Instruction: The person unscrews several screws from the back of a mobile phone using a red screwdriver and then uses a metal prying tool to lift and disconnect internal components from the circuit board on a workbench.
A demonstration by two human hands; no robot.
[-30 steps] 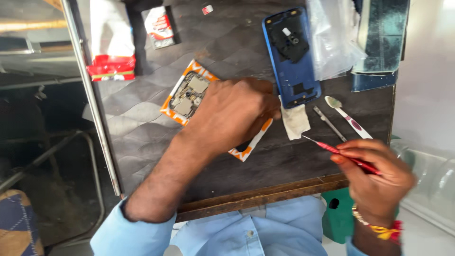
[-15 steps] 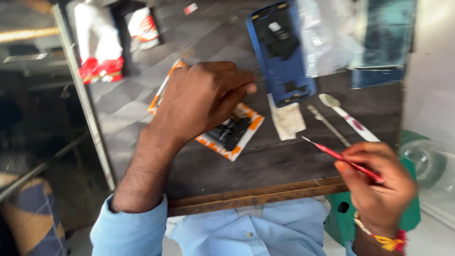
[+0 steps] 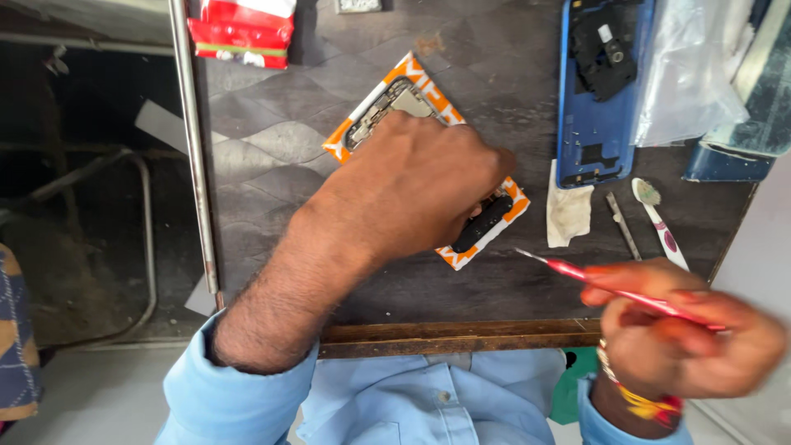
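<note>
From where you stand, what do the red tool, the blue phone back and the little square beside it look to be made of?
Red tool in the right hand: glossy red handle, likely plastic, with a thin bright tip that looks like metal.
Blue phone back: smooth, even blue shell, probably moulded plastic.
Little square: off-white, limp and creased, so cloth or tissue; I cannot tell which.

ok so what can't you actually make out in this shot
All in the head view:
- Opened phone on the orange-and-white pad: its middle is covered by the left hand.
- Right hand: motion-blurred, so its grip on the red tool is unclear.
- Blue back cover: top cut off by the frame edge.
- Red packet: cut off at the top edge.
</note>
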